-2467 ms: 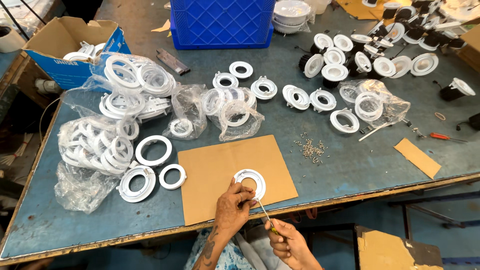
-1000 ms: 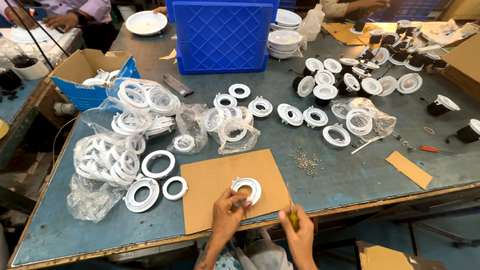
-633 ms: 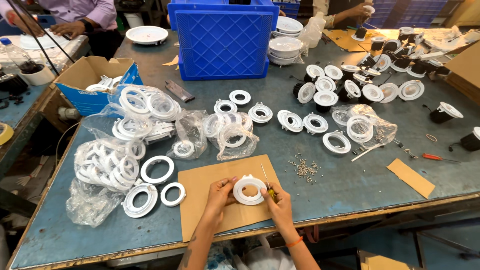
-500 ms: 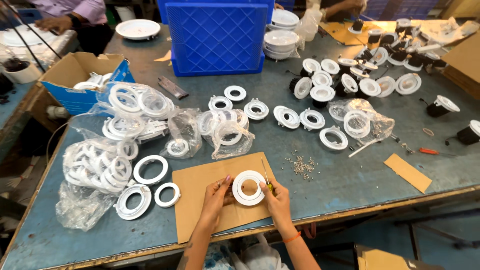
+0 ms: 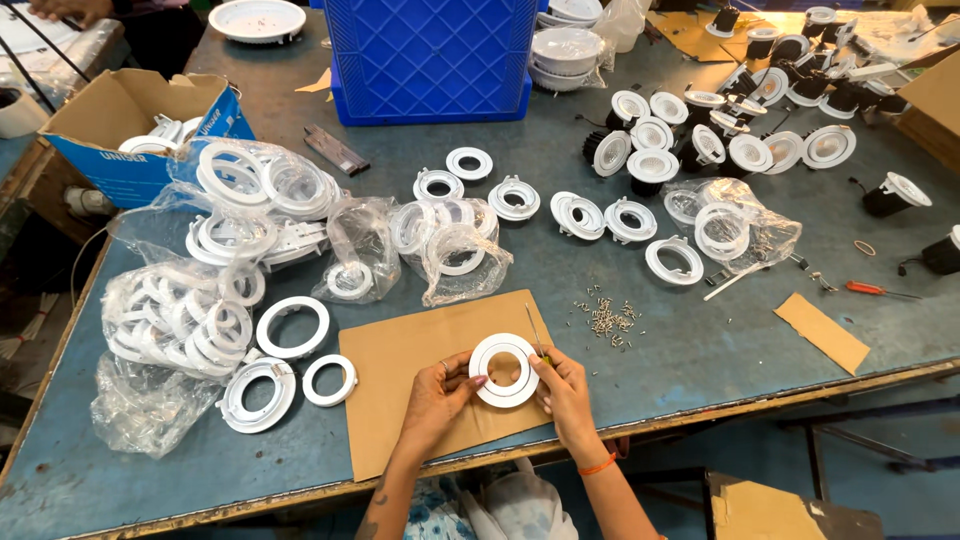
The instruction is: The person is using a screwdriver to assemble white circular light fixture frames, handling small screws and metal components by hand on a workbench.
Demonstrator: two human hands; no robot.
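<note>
Together the left hand (image 5: 437,397) and right hand (image 5: 563,385) pinch a white ring (image 5: 504,369) over the cardboard sheet (image 5: 420,350) — the right also grips a screwdriver (image 5: 536,334). Its tip could skid; loose screws (image 5: 606,319) just beyond could scatter.

I work at a blue-grey metal table (image 5: 700,370), surface scuffed, wooden edge along its near side. Beyond the table's far edge stands a blue plastic crate (image 5: 430,55). Left of the table sits an open cardboard box (image 5: 130,125) with blue sides. Below the table's near edge, blue floor (image 5: 880,480). Light even, soft shadows.
</note>
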